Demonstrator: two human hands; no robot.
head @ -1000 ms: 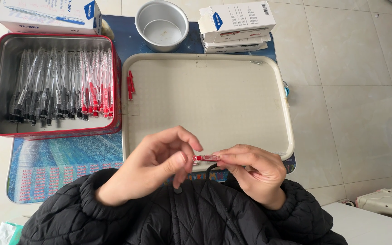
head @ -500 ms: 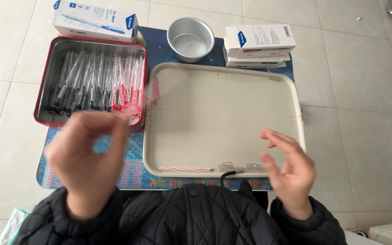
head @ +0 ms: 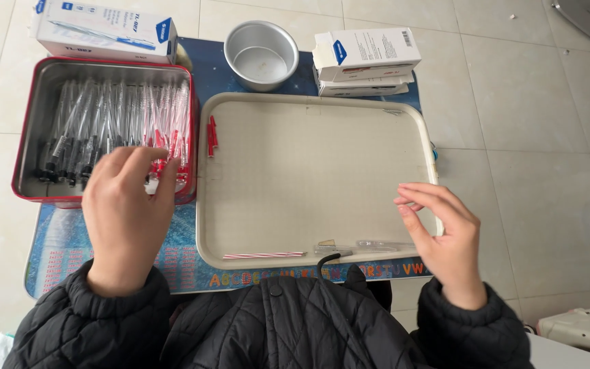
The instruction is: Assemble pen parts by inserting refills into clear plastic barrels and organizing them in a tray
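My left hand [head: 128, 215] reaches into the red metal tin [head: 27, 130] of clear pens [head: 114, 126], fingers loose, gripping nothing.
My right hand [head: 445, 236] hovers open at the smooth beige tray [head: 308, 157]'s rounded right rim; striped refill [head: 264, 255] lower centre, wide bare tray above.

The tin box [head: 35, 123] has red walls and a grey metal inside; the pens [head: 104, 123] in it are clear, black-tipped towards the left and red towards the right. The tray [head: 308, 171] is plain cream, with two red caps [head: 211, 135] at its upper left and a red-and-white striped refill [head: 264, 255] along its near edge. The mat [head: 56, 239] under them is blue, printed with multicoloured letters. The round bowl [head: 263, 53] is silver. The cartons [head: 363, 58] are white with blue marks. The jacket sleeves [head: 90, 328] are black and quilted. The floor tiles [head: 527, 102] are pale beige.
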